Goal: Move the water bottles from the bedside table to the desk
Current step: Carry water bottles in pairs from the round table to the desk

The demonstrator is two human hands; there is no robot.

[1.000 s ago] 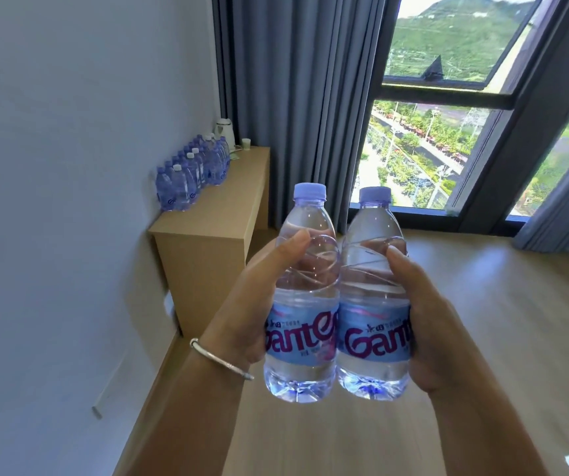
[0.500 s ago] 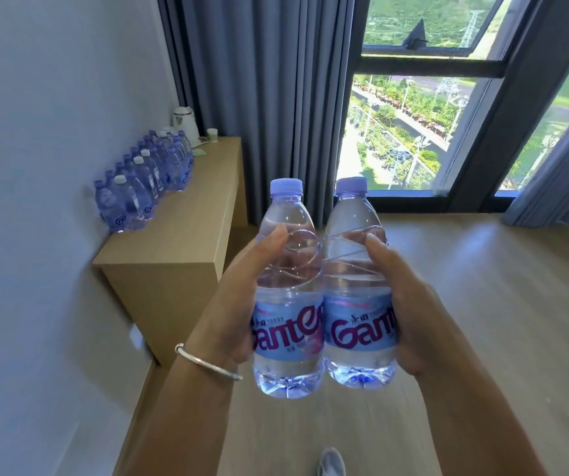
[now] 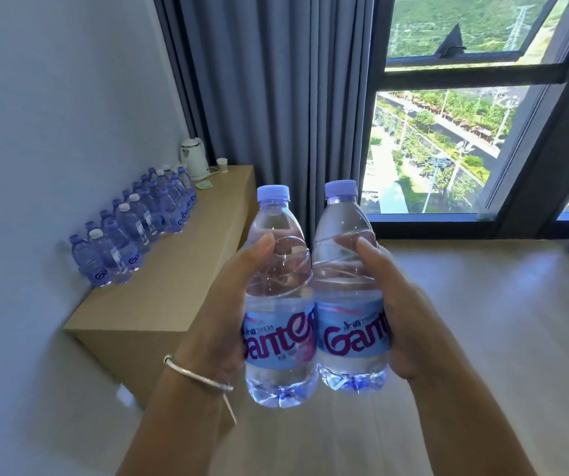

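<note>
Water bottles: two, one left bottle [image 3: 278, 304] and one right bottle [image 3: 350, 290], upright, sides touching, carried in mid-air above the floor [image 3: 482, 338].
Left hand [image 3: 221, 321]: wrapped round the left bottle, thumb across its shoulder; bangle [image 3: 195, 374] on the wrist.
Right hand [image 3: 410, 324]: wrapped round the right bottle, thumb high on the ribbed part.
Desk [image 3: 159, 286]: ahead and to the left, against the wall; a double row of bottles [image 3: 135, 228] already stands along its wall side, with a kettle [image 3: 192, 163] and small cup [image 3: 222, 165] at the far end.
Step, as judged: carry leg, placing not yet done.
Doing it well: keep both upright, approach the bare near end, set each base flat beside the nearest standing bottle, release one hand at a time so the row is not knocked.
</note>
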